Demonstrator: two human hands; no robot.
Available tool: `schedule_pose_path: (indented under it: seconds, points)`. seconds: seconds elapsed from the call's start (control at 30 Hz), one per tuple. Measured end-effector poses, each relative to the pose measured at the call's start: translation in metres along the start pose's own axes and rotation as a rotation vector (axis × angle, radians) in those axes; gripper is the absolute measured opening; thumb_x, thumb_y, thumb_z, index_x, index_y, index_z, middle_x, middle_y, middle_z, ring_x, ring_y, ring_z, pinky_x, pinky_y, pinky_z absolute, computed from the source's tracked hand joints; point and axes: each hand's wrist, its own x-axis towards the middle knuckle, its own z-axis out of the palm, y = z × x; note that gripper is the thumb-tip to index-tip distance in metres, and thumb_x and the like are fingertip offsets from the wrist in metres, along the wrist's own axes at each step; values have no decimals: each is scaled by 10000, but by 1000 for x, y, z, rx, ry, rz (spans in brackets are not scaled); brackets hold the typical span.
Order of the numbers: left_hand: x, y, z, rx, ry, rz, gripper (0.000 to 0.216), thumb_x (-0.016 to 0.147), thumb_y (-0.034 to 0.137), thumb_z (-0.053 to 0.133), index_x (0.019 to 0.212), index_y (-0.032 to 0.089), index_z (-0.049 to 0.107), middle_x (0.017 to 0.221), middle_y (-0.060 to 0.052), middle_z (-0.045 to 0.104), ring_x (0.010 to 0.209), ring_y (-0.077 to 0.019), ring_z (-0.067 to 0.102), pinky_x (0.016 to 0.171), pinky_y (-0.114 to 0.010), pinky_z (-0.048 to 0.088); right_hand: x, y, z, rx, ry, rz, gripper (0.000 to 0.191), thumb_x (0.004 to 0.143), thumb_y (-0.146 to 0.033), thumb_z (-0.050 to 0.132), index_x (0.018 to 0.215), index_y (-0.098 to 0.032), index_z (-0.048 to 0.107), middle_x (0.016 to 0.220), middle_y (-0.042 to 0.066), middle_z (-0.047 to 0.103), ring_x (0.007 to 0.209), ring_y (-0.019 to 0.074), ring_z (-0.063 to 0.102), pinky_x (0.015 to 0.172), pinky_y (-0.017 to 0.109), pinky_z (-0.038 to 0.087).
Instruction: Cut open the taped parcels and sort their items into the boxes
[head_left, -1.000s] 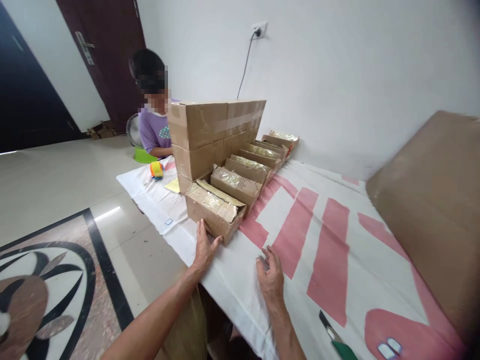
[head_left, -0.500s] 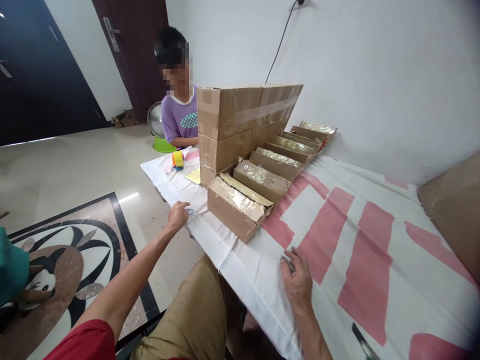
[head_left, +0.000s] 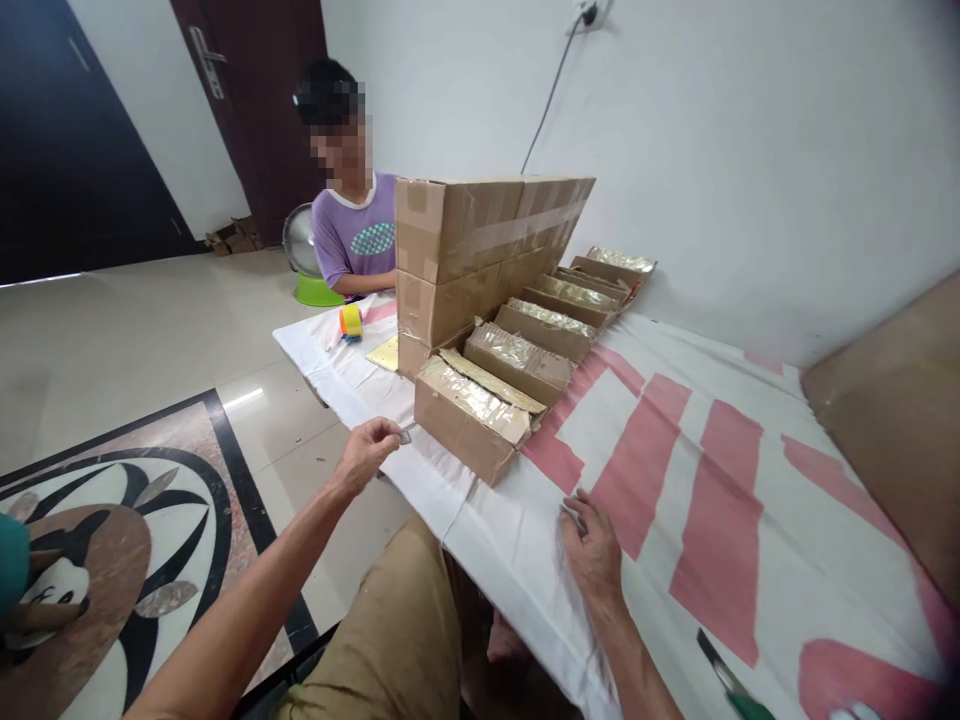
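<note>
My left hand (head_left: 369, 450) is over the table's near left edge, its thumb and finger pinched on a small flat rectangular piece (head_left: 405, 437) with a dark rim; what it is I cannot make out. My right hand (head_left: 592, 540) rests on the pink-and-white cloth (head_left: 510, 540), fingers loosely bent and apart, with nothing in them. Between and beyond my hands lies the nearest cardboard box (head_left: 465, 430), its top covered with shiny clear tape. More taped boxes (head_left: 517, 355) run in a row behind it toward the wall.
Closed cartons (head_left: 469, 230) are stacked beside the row. A tape roll (head_left: 350, 322) and a yellow sheet (head_left: 384, 353) lie left of them. Across the table sits a person in a purple shirt (head_left: 356, 235). A knife (head_left: 724, 670) lies near right; a large cardboard piece (head_left: 892, 400) stands at right.
My left hand has moved right and slightly down, and the small rectangular piece now shows at its fingertips, shifted right. My right hand stays on the cloth. The view has shifted slightly.
</note>
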Motion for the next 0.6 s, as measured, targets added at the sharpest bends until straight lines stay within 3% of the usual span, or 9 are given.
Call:
schedule_pose_path:
  seconds: [0.1,0.2,0.33,0.43,0.6]
  points:
    - [-38,16,27,-167,-97,16,216,734,365,664,807,164,694,733,-34,716,675,-153,651,698,-293,547,-1,-27,-11,75,-64,78,390,777,-490,618,1014,-194,708,1268,188,693,1090,316,686,930,500,579]
    - [-71,26,61,-266,-174,8,283,713,398,726,864,161,698,747,-29,706,676,-147,644,687,-288,548,-24,-66,-26,165,-132,119,459,825,-499,632,1165,-196,687,1292,163,692,1071,274,697,876,417,587]
    - [-115,29,107,-345,-299,-21,389,686,421,786,963,165,689,738,9,658,675,-123,613,662,-254,517,-77,-111,-42,270,-228,145,341,817,-419,682,1100,-230,705,1068,61,757,870,192,718,803,330,587]
    - [-144,29,136,-371,-384,-42,442,696,435,809,1025,167,685,749,18,650,692,-126,624,675,-256,519,-104,-116,-55,300,-203,187,311,793,-343,706,1081,-227,703,939,23,762,789,162,706,743,289,578]
    - [-181,33,178,-357,-565,-42,472,722,473,806,1064,175,674,797,2,665,733,-151,654,710,-287,547,-128,-96,-95,284,-80,240,160,799,-259,637,946,-220,686,780,-13,719,715,144,668,673,259,541]
